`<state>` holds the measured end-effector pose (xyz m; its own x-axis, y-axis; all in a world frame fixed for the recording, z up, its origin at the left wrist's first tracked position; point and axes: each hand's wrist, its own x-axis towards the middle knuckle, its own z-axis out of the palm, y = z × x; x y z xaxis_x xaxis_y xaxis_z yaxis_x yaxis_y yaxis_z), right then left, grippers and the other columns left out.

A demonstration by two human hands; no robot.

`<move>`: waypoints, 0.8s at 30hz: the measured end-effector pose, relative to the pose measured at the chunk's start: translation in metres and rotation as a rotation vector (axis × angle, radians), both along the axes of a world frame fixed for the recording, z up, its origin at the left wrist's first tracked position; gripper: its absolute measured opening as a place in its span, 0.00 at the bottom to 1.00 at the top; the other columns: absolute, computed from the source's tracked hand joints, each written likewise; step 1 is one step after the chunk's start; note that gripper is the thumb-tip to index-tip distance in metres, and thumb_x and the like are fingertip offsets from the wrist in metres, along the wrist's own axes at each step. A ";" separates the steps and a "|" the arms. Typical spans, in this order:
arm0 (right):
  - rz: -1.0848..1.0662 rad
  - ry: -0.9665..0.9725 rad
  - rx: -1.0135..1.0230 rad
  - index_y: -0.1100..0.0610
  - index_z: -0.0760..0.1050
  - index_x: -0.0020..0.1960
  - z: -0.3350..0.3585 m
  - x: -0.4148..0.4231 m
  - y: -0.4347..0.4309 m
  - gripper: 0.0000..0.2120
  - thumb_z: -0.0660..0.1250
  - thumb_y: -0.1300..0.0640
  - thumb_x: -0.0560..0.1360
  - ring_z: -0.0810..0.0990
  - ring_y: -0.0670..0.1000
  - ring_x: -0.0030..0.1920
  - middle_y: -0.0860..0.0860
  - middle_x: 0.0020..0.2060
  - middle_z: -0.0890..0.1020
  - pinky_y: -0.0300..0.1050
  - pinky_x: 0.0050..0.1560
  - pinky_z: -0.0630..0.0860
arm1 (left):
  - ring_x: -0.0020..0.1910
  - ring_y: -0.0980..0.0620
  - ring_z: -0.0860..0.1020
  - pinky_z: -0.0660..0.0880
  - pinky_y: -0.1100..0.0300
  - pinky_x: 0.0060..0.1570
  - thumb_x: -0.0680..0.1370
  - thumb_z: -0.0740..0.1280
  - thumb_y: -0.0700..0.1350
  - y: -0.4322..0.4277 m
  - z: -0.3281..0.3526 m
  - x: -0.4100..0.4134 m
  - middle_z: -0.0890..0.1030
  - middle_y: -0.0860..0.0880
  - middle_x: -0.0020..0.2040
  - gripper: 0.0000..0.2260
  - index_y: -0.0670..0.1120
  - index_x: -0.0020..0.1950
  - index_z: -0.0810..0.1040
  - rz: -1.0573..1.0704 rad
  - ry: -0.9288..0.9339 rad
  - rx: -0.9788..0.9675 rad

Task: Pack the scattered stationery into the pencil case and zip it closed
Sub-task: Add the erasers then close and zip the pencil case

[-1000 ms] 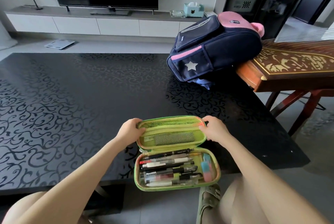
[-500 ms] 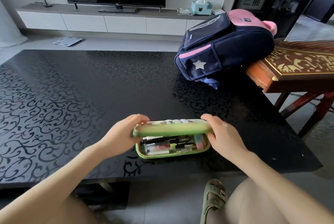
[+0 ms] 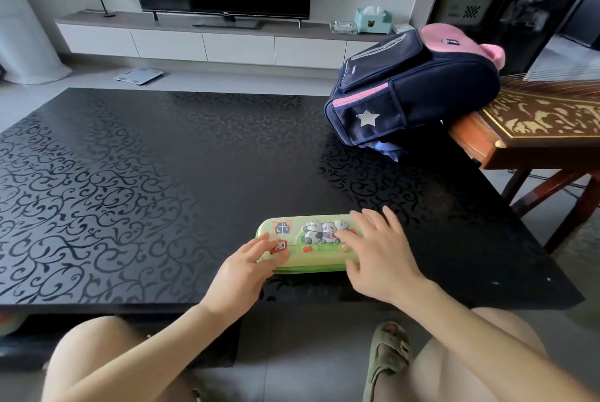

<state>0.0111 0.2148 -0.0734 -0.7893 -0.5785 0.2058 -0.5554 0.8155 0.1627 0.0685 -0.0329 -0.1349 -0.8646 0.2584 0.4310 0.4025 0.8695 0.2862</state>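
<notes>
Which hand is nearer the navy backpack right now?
Right. The right hand rests on the right end of the pencil case, the end toward the backpack. The left hand touches its left end, farther away.

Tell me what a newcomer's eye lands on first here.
The bright green panda pencil case, lid down, lies near the front edge of the black patterned table, with the left hand and right hand resting on top. Next comes the navy and pink backpack at the table's far right.

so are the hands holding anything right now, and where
Nothing is gripped: the left hand and right hand press open on the closed pencil case lid.
</notes>
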 end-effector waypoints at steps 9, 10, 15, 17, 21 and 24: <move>0.130 -0.145 0.060 0.43 0.42 0.75 -0.044 -0.017 -0.051 0.42 0.56 0.29 0.70 0.50 0.65 0.74 0.62 0.75 0.52 0.65 0.72 0.45 | 0.52 0.58 0.77 0.72 0.64 0.53 0.75 0.67 0.41 -0.008 0.031 -0.024 0.78 0.60 0.53 0.09 0.53 0.52 0.81 0.245 -0.324 0.520; 0.134 -0.128 0.063 0.43 0.43 0.75 -0.046 -0.017 -0.051 0.42 0.56 0.29 0.69 0.52 0.66 0.74 0.62 0.75 0.54 0.65 0.72 0.47 | 0.53 0.58 0.76 0.71 0.64 0.53 0.77 0.64 0.42 -0.008 0.034 -0.035 0.78 0.58 0.56 0.10 0.53 0.56 0.79 0.298 -0.413 0.627; 0.112 -0.114 0.045 0.44 0.47 0.75 -0.049 -0.018 -0.053 0.42 0.54 0.27 0.67 0.58 0.65 0.72 0.62 0.73 0.60 0.65 0.70 0.51 | 0.52 0.54 0.79 0.76 0.58 0.53 0.81 0.56 0.50 0.003 0.036 -0.082 0.77 0.51 0.62 0.15 0.49 0.64 0.74 0.255 -0.855 1.140; 0.103 -0.109 0.029 0.44 0.49 0.75 -0.049 -0.018 -0.053 0.42 0.52 0.26 0.67 0.60 0.65 0.72 0.61 0.72 0.62 0.65 0.70 0.54 | 0.48 0.50 0.81 0.78 0.54 0.51 0.81 0.56 0.52 0.007 0.035 -0.088 0.82 0.47 0.55 0.16 0.47 0.58 0.78 0.245 -0.907 1.058; 0.096 -0.105 -0.008 0.44 0.53 0.74 -0.051 -0.018 -0.054 0.42 0.54 0.26 0.66 0.64 0.64 0.70 0.61 0.71 0.65 0.66 0.69 0.59 | 0.42 0.51 0.82 0.78 0.57 0.46 0.80 0.56 0.55 0.002 0.030 -0.087 0.84 0.48 0.44 0.18 0.47 0.50 0.81 0.288 -0.815 0.757; 0.103 -0.105 -0.025 0.44 0.53 0.75 -0.051 -0.018 -0.053 0.42 0.56 0.26 0.66 0.63 0.64 0.70 0.60 0.71 0.65 0.65 0.70 0.58 | 0.46 0.53 0.81 0.75 0.58 0.51 0.80 0.53 0.56 -0.010 0.022 -0.084 0.84 0.51 0.45 0.20 0.49 0.50 0.82 0.297 -0.773 0.736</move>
